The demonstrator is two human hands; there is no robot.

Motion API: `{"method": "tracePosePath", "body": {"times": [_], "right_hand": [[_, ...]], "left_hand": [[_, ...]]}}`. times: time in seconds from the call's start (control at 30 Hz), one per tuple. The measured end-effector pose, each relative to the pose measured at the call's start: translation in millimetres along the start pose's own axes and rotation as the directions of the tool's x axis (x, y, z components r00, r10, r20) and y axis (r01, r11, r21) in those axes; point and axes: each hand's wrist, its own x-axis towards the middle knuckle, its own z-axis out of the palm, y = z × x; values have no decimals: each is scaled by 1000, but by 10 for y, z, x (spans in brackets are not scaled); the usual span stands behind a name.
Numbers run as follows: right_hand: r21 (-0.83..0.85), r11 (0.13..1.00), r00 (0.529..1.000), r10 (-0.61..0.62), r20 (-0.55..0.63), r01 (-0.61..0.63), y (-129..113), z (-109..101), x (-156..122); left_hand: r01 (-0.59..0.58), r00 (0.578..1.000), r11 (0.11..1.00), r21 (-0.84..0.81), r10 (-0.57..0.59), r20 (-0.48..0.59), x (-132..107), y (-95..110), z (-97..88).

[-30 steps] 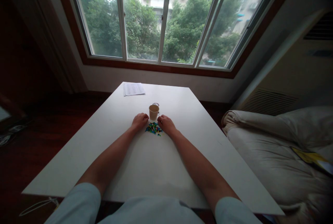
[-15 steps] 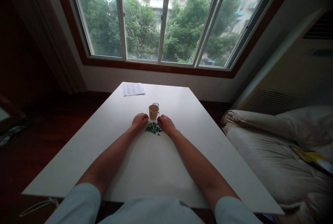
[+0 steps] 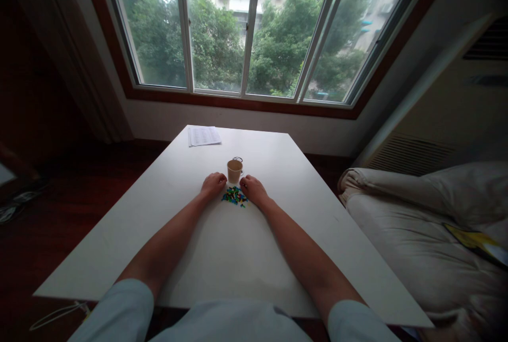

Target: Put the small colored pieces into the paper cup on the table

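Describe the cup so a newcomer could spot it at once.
Find the white table in front of the window. Between the left hand and right hand, just beyond the small coloured pieces, stands the cup. It is plain tan and upright, taller than the bright pieces before it.

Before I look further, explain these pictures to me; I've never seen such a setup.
There is no machine here, just a person whose bare left hand and right hand reach over a white table. Every picture comes from one camera worn on the head, looking forward and down. An upright brown cup stands between the hands. Just in front of it lies a loose pile of small coloured pieces. A thin dark loop shows behind the cup, and papers lie at the table's far left corner. Neither hand is wrapped around the cup; whether either pinches a small piece is too fine to tell.
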Motion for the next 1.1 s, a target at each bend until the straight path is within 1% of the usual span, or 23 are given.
{"method": "tracePosePath", "body": {"times": [0.27,0.4,0.63,0.9,1.1], "right_hand": [[1,1000,1000,20,8,-20,-37,-33,-5],[5,1000,1000,10,-8,-10,-45,-34,-5],[5,1000,1000,19,4,-19,-43,-39,-6],[-5,999,999,37,19,-37,-68,-53,0],[12,1000,1000,8,13,-8,-79,-71,-31]], "left_hand": [[-7,1000,1000,0,7,0,5,-12,4],[5,1000,1000,1,-5,2,5,-5,5],[25,1000,1000,-6,-25,20,1,16,-12],[17,1000,1000,5,-17,2,13,-13,28],[28,999,1000,4,-28,15,21,-25,33]]}}
